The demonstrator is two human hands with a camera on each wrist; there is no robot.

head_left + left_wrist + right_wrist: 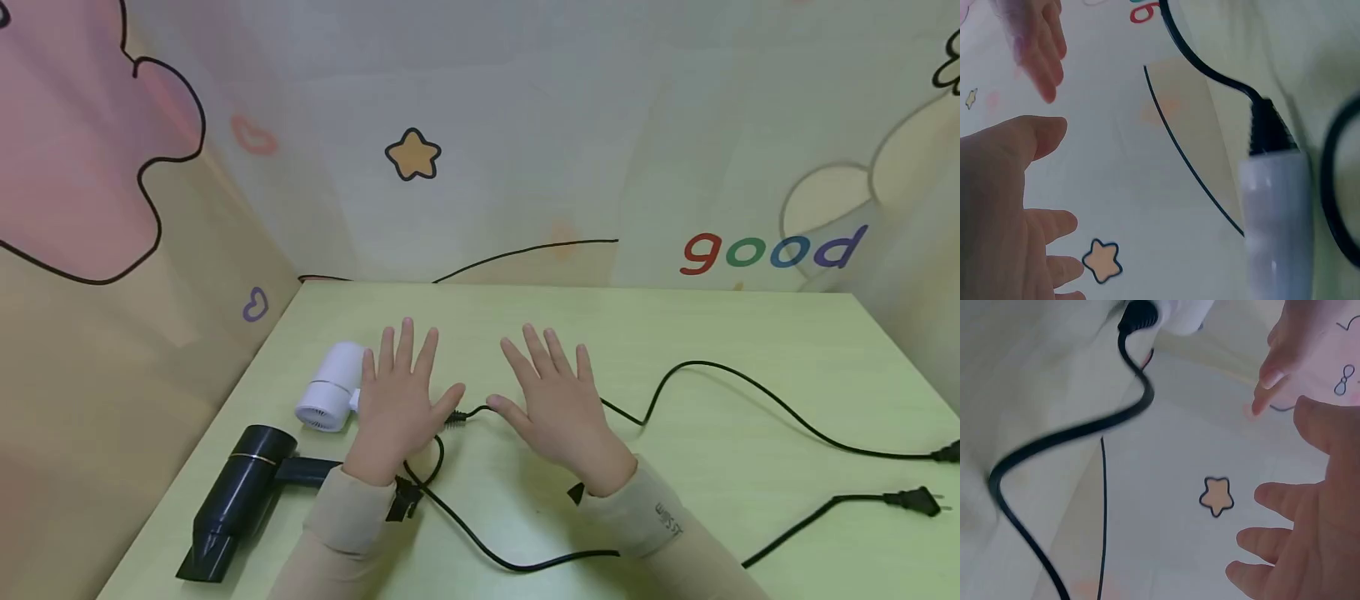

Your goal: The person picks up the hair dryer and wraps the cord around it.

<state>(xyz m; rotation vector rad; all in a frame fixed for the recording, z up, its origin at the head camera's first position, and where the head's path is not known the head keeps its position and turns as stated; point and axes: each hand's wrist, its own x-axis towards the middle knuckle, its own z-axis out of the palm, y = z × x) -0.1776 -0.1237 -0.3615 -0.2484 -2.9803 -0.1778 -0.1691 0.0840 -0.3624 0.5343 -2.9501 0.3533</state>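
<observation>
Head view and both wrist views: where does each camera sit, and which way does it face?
Head: worn on the head, facing forward and down over the table; left grip, right grip and sleeves show.
Left wrist: on that wrist, facing past the fingers toward the backdrop; both grips show.
Right wrist: likewise on its own wrist, facing the backdrop; both grips show.
Shared: both wrist views catch the star and black cord.

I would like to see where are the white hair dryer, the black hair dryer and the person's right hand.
White hair dryer [333, 386]: head view, on its barrel.
Black hair dryer [243, 482]: head view, on its barrel.
Right hand [562, 410]: head view, on the back of the hand.
</observation>
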